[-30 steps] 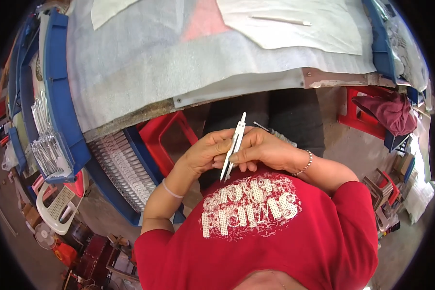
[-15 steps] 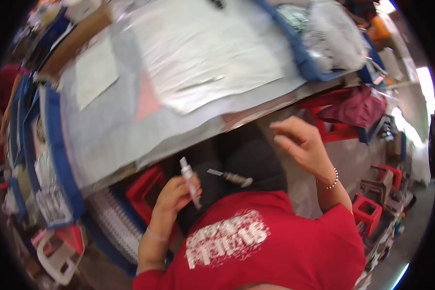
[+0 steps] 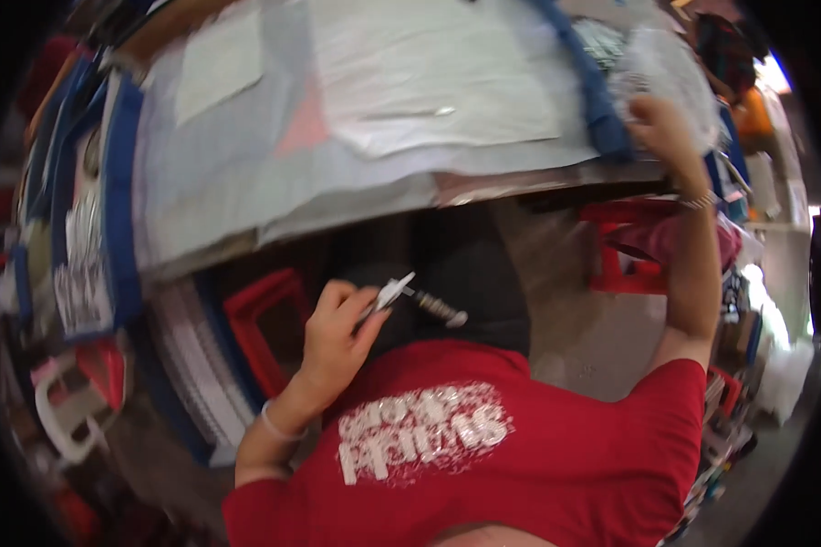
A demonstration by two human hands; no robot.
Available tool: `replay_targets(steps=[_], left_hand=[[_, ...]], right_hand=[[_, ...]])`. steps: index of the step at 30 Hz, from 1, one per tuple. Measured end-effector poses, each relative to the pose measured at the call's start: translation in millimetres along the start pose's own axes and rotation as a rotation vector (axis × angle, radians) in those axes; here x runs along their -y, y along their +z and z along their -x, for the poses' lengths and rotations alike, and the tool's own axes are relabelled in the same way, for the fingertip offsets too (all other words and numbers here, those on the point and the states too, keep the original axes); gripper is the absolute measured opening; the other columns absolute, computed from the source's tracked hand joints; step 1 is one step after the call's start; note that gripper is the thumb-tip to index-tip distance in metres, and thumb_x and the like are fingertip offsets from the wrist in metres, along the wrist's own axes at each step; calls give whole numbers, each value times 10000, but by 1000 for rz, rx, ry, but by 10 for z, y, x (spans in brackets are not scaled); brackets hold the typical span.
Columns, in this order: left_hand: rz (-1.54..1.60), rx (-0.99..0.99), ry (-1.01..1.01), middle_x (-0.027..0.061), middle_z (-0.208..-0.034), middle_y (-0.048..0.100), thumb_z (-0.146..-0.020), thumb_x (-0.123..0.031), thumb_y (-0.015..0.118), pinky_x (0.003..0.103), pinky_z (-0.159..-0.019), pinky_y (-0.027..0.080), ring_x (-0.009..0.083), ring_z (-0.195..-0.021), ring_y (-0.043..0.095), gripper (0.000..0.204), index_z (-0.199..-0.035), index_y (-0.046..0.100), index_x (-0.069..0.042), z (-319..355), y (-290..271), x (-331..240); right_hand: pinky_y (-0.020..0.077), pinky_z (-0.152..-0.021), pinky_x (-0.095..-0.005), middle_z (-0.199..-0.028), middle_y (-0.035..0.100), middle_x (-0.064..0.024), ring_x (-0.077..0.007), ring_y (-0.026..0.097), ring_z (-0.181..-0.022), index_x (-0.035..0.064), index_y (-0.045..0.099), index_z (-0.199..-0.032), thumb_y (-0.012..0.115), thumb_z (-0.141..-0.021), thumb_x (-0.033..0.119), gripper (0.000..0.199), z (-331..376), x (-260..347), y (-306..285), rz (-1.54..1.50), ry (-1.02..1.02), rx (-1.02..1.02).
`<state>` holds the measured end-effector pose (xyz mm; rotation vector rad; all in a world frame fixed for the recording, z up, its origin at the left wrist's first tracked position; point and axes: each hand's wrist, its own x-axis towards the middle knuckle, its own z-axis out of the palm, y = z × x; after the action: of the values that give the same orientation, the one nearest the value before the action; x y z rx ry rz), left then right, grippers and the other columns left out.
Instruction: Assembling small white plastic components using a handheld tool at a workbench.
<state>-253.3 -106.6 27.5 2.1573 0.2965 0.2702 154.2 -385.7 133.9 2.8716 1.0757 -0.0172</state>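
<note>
My left hand [image 3: 342,328] is over my lap, fingers closed on a slim white tube-shaped thing [image 3: 394,290] that tilts up to the right. Beside it, on my dark trousers, lies another slim piece [image 3: 441,310] with dark and pale markings and a rounded pale end. My right hand [image 3: 668,137] is stretched out to the far right, at a blue bin [image 3: 607,118] with clear plastic bags [image 3: 666,68] in it. Motion smears its fingers, so whether it grips a bag cannot be made out.
White sheets [image 3: 438,73] cover the table, with a thin pale stick-like thing [image 3: 410,113] on them. Blue bins [image 3: 123,210] with packets stand at the left. Red stools [image 3: 269,319] [image 3: 611,242] flank my legs, the right one bearing a maroon cloth [image 3: 666,242].
My right hand has moved from above my lap up and right to the blue bin. My left hand has turned the white tube-shaped thing from near upright to a rightward tilt.
</note>
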Motion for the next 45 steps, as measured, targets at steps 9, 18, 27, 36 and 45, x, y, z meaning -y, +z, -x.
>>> replay_targets(steps=[9,18,27,36,45], left_hand=[[-247,-67,132,118,-829,522,-767,-32,698,411,-605,467,311,-697,567,246,-994,608,-7,34,105,-63],[-310,-36,143,115,-798,524,-766,-23,693,380,-602,472,284,-684,569,233,-976,599,10,238,-17,-20],[-390,-4,328,98,-759,481,-795,-34,652,348,-589,443,240,-657,534,199,-976,591,21,178,-34,85],[-413,-14,371,94,-777,510,-809,-60,650,336,-580,444,237,-661,550,201,-989,608,20,155,-61,130],[1179,356,-897,19,-733,535,-960,-160,569,204,-521,359,55,-578,441,242,-1012,628,68,200,-89,135]], right_hand=[[491,-636,-379,-847,546,-109,-259,572,-757,65,665,-1027,648,-680,3,353,1215,2677,540,-805,-628,-208],[494,-685,-373,-985,629,-108,-273,610,-823,31,608,-875,654,-717,20,165,1147,2891,760,-949,-586,-329],[469,-782,-363,-892,616,-71,-256,592,-834,61,595,-887,641,-704,7,197,1253,3110,858,-1001,-737,-306],[503,-737,-399,-831,620,-116,-304,622,-764,30,616,-927,641,-734,14,195,1149,3071,978,-1038,-636,-169],[466,-768,-397,-836,613,-103,-313,594,-789,69,590,-859,653,-689,-11,199,1091,2929,1082,-995,-643,-111]])
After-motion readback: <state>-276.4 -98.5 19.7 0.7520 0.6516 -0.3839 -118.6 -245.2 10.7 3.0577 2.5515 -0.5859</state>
